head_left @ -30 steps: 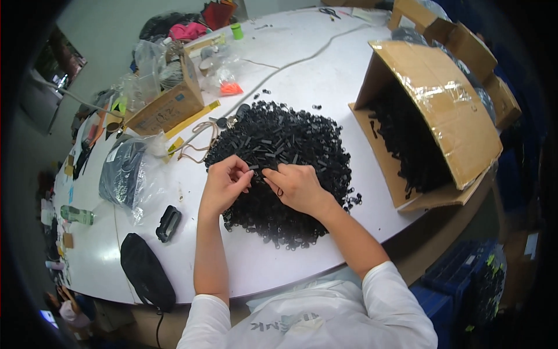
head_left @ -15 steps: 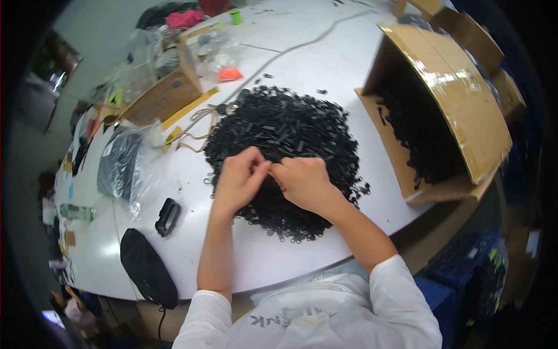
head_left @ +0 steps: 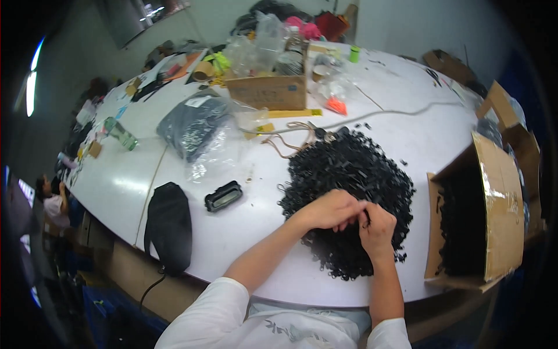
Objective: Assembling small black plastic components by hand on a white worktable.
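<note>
The person's left hand point(head_left: 334, 210) and right hand point(head_left: 378, 228) are meeting over the near part of a pile of small black parts point(head_left: 354, 166), their fingertips touching or nearly touching; both grips are looking narrow, with the fingers curling inward and the thumbs pressing close; something dark is showing at the right hand's thumb and forefinger, though I cannot tell whether it is a part being pinched or the pile showing through, nor whether the left hand is holding anything; the pile is lying heaped on a white table point(head_left: 232, 241), with a few parts straying past its far edge; to the right, a cardboard box point(head_left: 504, 215) is lying on its side, its mouth facing the pile and more black parts point(head_left: 459, 232) filling its dark inside; left of the pile, a small black case point(head_left: 224, 196) is sitting open, and beyond it a long black pouch point(head_left: 168, 224) is resting near the table's front edge; a dark bundle in clear plastic point(head_left: 197, 125) is lying behind these two; a tan cord point(head_left: 283, 139) is curling just beside the pile's far left side, while a grey cable point(head_left: 418, 110) is running across the table behind it; farther back, a low cardboard box point(head_left: 267, 92) is standing with plastic bags point(head_left: 247, 52) in it; a green bottle point(head_left: 120, 134) is lying at the left, and another person point(head_left: 55, 203) is showing at the far left edge.
</note>
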